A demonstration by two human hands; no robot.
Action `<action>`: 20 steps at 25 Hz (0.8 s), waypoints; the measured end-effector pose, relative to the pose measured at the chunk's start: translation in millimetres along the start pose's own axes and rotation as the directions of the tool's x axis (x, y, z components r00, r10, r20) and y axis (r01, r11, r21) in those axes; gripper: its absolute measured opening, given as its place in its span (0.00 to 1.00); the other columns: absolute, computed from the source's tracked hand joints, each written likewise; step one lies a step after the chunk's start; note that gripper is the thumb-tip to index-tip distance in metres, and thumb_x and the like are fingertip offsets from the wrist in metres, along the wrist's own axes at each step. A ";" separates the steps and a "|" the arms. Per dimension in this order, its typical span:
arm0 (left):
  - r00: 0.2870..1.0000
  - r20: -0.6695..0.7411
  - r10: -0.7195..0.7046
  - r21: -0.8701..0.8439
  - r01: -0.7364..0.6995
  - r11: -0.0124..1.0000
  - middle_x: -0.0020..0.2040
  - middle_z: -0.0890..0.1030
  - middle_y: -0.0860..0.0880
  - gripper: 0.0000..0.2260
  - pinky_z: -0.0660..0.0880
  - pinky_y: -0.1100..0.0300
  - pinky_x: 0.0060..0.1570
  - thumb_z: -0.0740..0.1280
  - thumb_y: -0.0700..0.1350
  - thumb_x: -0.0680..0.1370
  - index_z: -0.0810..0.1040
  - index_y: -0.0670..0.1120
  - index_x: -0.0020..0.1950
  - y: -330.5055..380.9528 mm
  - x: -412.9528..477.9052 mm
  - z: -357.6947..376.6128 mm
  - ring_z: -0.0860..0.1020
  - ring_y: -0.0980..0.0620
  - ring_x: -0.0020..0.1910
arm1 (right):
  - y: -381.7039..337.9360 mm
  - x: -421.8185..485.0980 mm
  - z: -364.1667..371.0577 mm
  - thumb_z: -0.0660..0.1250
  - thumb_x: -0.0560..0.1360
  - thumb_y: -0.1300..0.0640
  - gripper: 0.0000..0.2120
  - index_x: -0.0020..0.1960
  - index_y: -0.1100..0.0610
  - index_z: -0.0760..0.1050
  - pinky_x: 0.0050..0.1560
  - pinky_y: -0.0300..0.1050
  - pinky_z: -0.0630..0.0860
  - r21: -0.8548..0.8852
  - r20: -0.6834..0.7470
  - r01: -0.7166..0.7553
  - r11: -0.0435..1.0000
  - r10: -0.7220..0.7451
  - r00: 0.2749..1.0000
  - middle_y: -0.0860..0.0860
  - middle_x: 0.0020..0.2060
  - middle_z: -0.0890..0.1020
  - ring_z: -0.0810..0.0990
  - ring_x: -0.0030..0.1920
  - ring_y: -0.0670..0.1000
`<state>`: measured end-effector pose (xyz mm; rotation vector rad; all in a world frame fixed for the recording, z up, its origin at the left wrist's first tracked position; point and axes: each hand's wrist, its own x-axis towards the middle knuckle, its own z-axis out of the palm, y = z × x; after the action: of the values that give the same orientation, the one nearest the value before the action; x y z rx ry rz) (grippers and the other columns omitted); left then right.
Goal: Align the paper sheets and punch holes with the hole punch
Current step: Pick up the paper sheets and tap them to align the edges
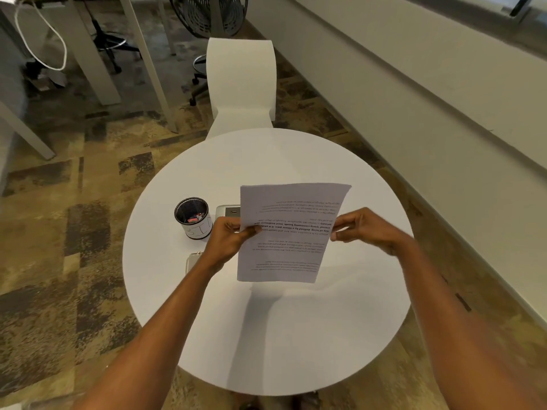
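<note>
Main risk: I've got the sheets (pixel 288 232) in the air by their side edges only, my left hand (pixel 229 238) pinched on the left edge with thumb on top, my right hand (pixel 359 229) pinched on the right edge, so the two hands are apart with the stack spanning between them. Nothing supports the near or far ends, and the far right corner already looks curled. If either pinch loosens, the sheets could fan or slide against each other and the edges go out of line, which would put the holes in different places per sheet. I can't tell how many sheets there are or whether the edges are flush right now; the near edge reads as one line but that's too fine to judge. Second risk: the punch (pixel 228 211) sits on the tabletop (pixel 281 335) toward the far left, mostly hidden behind the paper's left edge, just beside the cup (pixel 194 218). Coming down blind I could clip the punch or tip the cup, which holds small items. There's also a small light object (pixel 192 261) near the left edge, partly under my left forearm, can't identify it, easy to drag off. Position: sheets are held above the tabletop's middle, tilted, print upside down to me, clear of the surface, with the punch just beyond my left hand. My guess is the next step is tapping an edge on the bare near half to square up.
</note>
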<state>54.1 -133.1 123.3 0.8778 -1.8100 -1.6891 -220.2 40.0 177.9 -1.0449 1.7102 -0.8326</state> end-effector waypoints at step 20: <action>0.997 -0.058 0.051 0.325 -0.030 0.945 0.47 0.85 0.44 0.07 0.69 0.71 0.36 0.73 0.39 0.73 0.84 0.42 0.50 -27.7 -6.2 -1.6 0.77 0.56 0.39 | 69.2 12.8 71.2 0.71 0.75 0.64 0.13 0.59 0.62 0.81 0.52 0.34 0.77 -0.049 -0.316 0.013 0.999 -0.027 0.948 0.56 0.57 0.83 0.82 0.55 0.49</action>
<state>62.5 -130.1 96.4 1.0083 -2.0809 -1.3399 -175.1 51.1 89.2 -1.0005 1.9984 -1.0217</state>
